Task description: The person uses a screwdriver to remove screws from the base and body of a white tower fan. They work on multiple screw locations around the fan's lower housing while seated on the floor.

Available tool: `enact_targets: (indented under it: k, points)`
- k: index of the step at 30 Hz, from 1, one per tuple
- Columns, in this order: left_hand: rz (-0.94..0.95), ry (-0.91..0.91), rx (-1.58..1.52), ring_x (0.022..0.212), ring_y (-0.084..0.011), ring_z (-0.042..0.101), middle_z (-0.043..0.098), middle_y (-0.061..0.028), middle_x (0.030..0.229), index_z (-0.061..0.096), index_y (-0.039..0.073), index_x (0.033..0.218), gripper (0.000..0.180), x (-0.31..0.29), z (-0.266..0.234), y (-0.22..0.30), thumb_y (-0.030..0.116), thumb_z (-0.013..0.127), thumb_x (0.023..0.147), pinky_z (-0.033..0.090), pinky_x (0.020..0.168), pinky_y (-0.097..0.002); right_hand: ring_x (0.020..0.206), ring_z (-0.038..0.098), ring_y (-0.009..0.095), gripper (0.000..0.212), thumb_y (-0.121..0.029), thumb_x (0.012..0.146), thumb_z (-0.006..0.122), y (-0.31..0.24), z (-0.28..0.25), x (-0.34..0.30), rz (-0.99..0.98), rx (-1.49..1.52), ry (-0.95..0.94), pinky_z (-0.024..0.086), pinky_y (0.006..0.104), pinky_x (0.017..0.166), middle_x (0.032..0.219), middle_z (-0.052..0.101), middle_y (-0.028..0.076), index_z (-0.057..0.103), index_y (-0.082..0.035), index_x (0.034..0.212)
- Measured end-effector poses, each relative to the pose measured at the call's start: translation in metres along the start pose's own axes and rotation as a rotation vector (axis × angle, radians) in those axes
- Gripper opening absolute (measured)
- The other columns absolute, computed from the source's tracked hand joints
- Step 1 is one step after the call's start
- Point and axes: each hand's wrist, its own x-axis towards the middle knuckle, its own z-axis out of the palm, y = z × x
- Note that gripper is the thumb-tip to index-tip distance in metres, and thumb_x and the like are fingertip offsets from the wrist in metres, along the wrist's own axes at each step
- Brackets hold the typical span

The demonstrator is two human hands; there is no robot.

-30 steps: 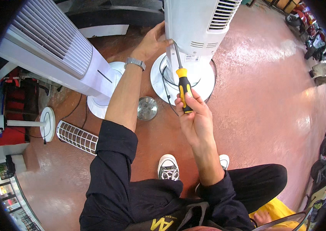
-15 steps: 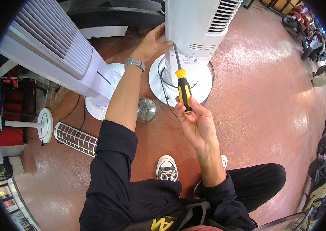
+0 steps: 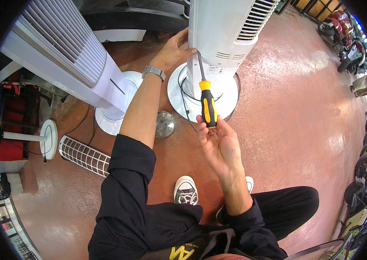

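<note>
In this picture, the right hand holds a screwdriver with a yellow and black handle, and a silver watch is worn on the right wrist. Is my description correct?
Not entirely: the head view shows the silver watch on the wrist of the left hand. The right hand does hold the yellow and black screwdriver.

Glossy and matt

Toward one o'clock, the tower fan [image 3: 223, 30] looks smooth plastic, the screwdriver shaft [image 3: 201, 68] metal; at eleven, the watchband [image 3: 155, 73] is metal; at seven, the sleeve [image 3: 125, 199] is matt cloth; at three, the floor [image 3: 298, 125] is glossy
</note>
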Motion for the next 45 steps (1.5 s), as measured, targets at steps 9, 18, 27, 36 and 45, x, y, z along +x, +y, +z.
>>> enact_targets:
  k: [9,18,27,36,45]
  points:
    - [0.002,-0.012,-0.039,0.142,-0.0287,0.036,0.039,-0.0200,0.152,0.035,0.000,0.149,0.081,-0.003,0.004,0.008,-0.003,0.075,0.079,0.028,0.119,-0.0367,0.105,0.053,0.019,0.046,-0.011,0.096,0.063,0.021,0.021,-0.002,-0.336,-0.215,0.147,0.048,0.0315,0.092,0.123,0.051,0.013,0.039,-0.003,0.135]
    - [0.020,-0.028,0.038,0.143,-0.0283,0.036,0.040,-0.0199,0.152,0.035,0.001,0.149,0.083,-0.003,0.000,0.009,0.000,0.077,0.078,0.028,0.119,-0.0375,0.094,0.056,0.020,0.043,-0.020,0.100,0.057,0.013,0.005,0.002,-0.166,-0.104,0.092,0.052,0.0292,0.085,0.114,0.051,0.015,0.039,0.003,0.132]
    - [-0.016,0.002,0.074,0.140,-0.0243,0.039,0.042,-0.0174,0.151,0.034,0.000,0.150,0.084,-0.007,0.000,0.013,0.000,0.077,0.078,0.031,0.117,-0.0333,0.095,0.058,0.021,0.039,-0.024,0.102,0.051,0.012,0.014,-0.007,-0.082,-0.028,0.037,0.053,0.0303,0.088,0.114,0.052,0.016,0.043,0.004,0.128]
    - [0.018,-0.034,-0.044,0.142,-0.0253,0.036,0.039,-0.0168,0.152,0.034,0.000,0.149,0.086,-0.005,0.001,0.010,-0.001,0.079,0.076,0.031,0.117,-0.0351,0.106,0.049,0.017,0.046,-0.010,0.096,0.063,0.019,0.012,0.001,-0.346,-0.268,0.123,0.047,0.0294,0.095,0.118,0.053,0.010,0.043,0.001,0.136]
    - [-0.011,-0.010,0.045,0.144,-0.0269,0.034,0.038,-0.0175,0.153,0.034,0.000,0.149,0.086,-0.002,0.003,0.009,-0.002,0.079,0.076,0.029,0.118,-0.0371,0.099,0.054,0.018,0.029,-0.014,0.097,0.062,0.016,0.009,0.000,-0.204,-0.125,0.119,0.050,0.0301,0.087,0.114,0.054,0.012,0.050,-0.004,0.122]
